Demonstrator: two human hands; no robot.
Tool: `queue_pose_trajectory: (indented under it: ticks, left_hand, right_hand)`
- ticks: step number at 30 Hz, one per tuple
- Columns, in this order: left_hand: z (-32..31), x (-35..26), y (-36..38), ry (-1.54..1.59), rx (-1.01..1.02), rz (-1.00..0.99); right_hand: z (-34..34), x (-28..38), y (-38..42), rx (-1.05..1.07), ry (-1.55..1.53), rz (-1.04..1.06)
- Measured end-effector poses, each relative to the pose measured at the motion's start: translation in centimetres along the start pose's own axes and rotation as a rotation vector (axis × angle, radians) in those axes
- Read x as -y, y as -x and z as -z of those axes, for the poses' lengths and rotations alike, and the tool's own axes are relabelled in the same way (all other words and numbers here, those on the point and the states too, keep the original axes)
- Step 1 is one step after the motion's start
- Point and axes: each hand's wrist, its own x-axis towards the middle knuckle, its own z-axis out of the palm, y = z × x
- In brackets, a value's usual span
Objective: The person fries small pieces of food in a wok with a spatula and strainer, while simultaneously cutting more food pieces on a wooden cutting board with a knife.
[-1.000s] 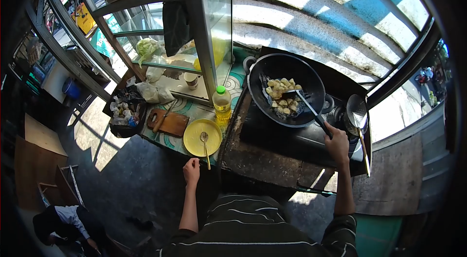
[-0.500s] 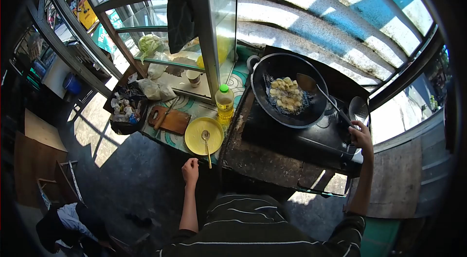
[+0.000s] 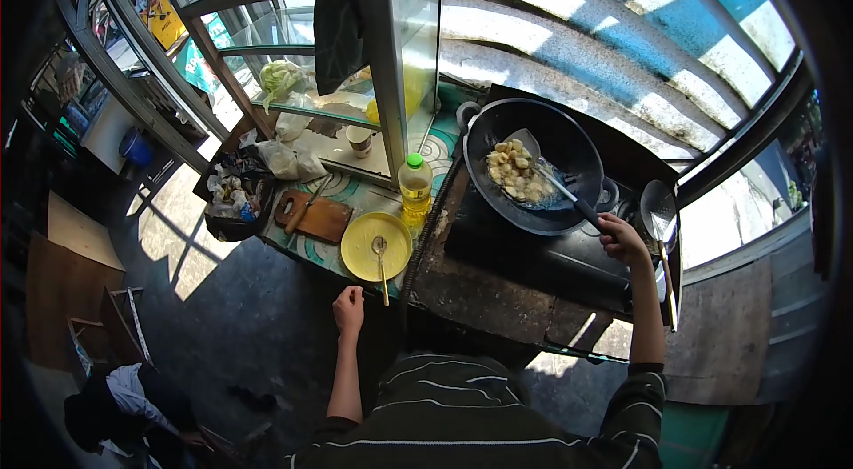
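A dark wok (image 3: 569, 127) sits on the stove, with pale fried pieces (image 3: 511, 169) in bubbling oil at its left side. My right hand (image 3: 624, 238) grips the black handle of a metal spatula (image 3: 560, 182), whose blade rests among the pieces. Low in front of the counter, my left hand (image 3: 349, 309) hangs with curled fingers and nothing visible in it. Nearest to that hand is a yellow bowl (image 3: 360, 263) with a spoon (image 3: 383, 269) lying in it, the handle over the rim.
Behind the bowl stands a bottle of yellow oil (image 3: 415, 189). A knife lies on a wooden cutting board (image 3: 324, 218). Right of the wok is a skimmer (image 3: 657, 202). A glass display case (image 3: 382, 69) rises at the back. Someone in dark clothing (image 3: 133, 407) is at lower left.
My right hand has moved left with the spatula, and its blade has gone from the wok's right side into the pieces, pushing them leftward. The skimmer's handle has come into sight.
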Motion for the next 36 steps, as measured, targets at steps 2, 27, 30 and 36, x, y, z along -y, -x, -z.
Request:
queue_pose_trajectory:
  ticks: [2, 27, 30, 36]
  left_hand:
    - [0.2, -0.4, -0.1, -0.005, 0.000, 0.002]
    - [-1.1, -2.2, 0.1, -0.003, 0.115, 0.050]
    - [-0.9, -1.9, 0.2, 0.004, 0.105, 0.051]
    - [-0.6, -1.5, 0.7, 0.001, 0.093, 0.053]
  right_hand:
    - [-0.2, 0.4, 1.3, 0.009, 0.034, 0.033]
    - [-7.2, -2.9, 7.8, -0.615, 1.071, 0.625]
    - [-6.0, -2.6, 8.8, -0.569, 1.085, 0.686]
    - [-6.0, -2.4, 8.3, -0.669, 1.074, 0.596]
